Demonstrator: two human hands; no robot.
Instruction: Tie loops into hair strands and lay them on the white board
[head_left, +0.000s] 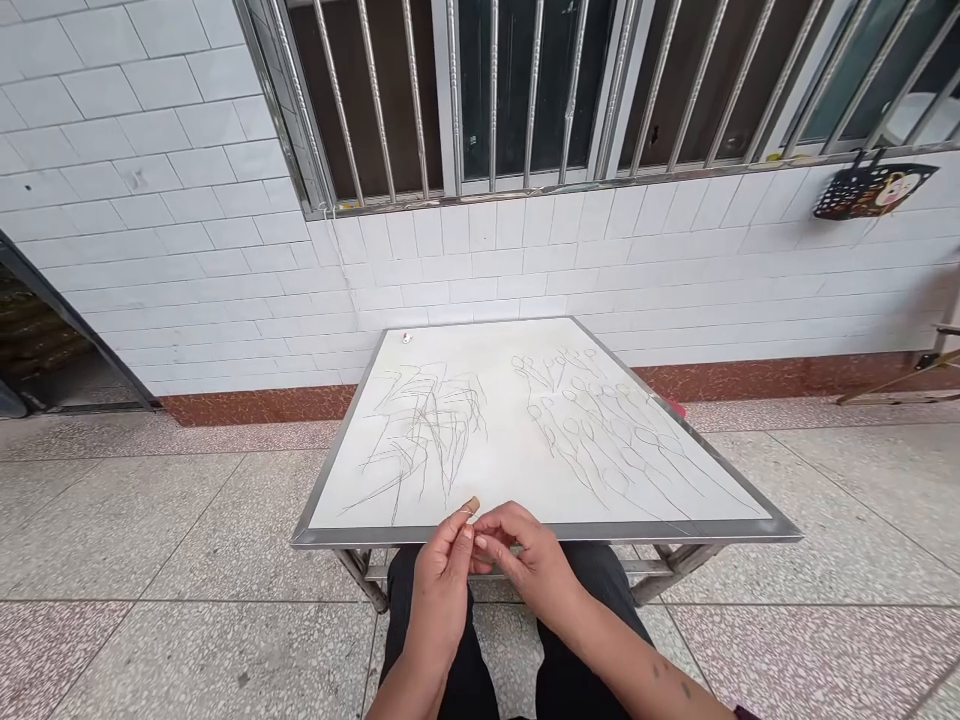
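Near the table's front edge, my left hand (446,565) and my right hand (529,555) meet, with their fingertips pinched close together. A tan, wrapped-looking tip (472,505) shows at my left forefinger; whether it is a bandage or a separate piece is unclear. A thin wire (466,512) seems to pass around it, and its course between my fingers is mostly hidden. Beyond my left hand lies a tangle of thin dark wires (427,415), mostly straight or slightly bent. To the right are several wires with a loop at one end (592,430), spread in rows.
The white tabletop (499,470) has a grey metal rim. A small red-and-white item (406,338) lies at its far left corner. Behind stands a white tiled wall (450,260) with a barred window. A patterned bag (874,190) hangs at the right.
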